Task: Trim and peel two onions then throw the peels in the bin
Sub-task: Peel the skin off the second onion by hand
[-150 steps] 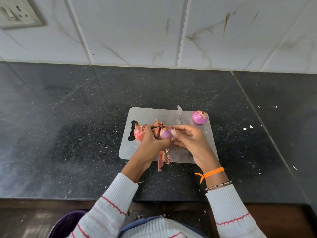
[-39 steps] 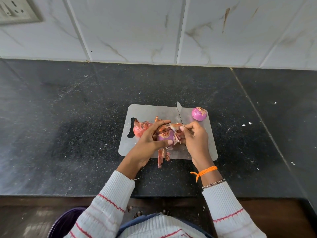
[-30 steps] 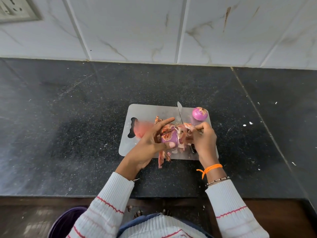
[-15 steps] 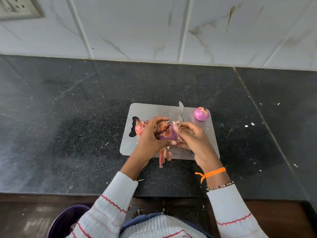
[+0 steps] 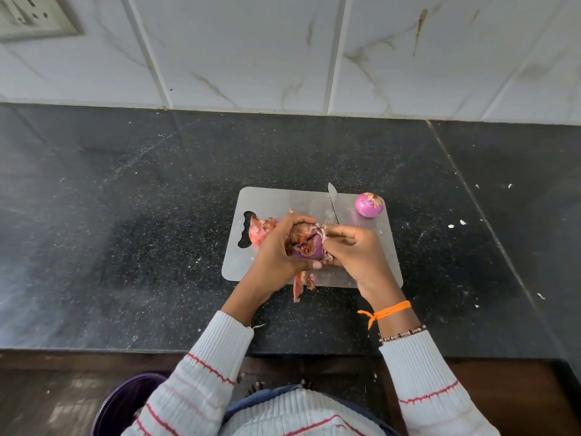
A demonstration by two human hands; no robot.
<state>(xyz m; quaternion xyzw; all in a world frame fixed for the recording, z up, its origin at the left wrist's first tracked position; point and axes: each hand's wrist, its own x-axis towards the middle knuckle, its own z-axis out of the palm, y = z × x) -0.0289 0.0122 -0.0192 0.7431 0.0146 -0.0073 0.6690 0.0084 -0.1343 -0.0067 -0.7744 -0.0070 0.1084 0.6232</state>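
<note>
Bright, even daylight; soft sheen across the black countertop [image 5: 125, 215], wide-angle bending at the edges, slight blur low down.

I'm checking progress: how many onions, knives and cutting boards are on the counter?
Onions: 2, one peeled, one in the left hand being peeled by the right hand
Knives: 1
Cutting boards: 1
Total: 4

Two onions: one peeled [image 5: 369, 205], one half-peeled [image 5: 306, 246]. Two hands [image 5: 276, 250] [image 5: 356, 251], one knife [image 5: 332, 201], one metal board [image 5: 283, 199], one purple bin [image 5: 125, 401].
</note>
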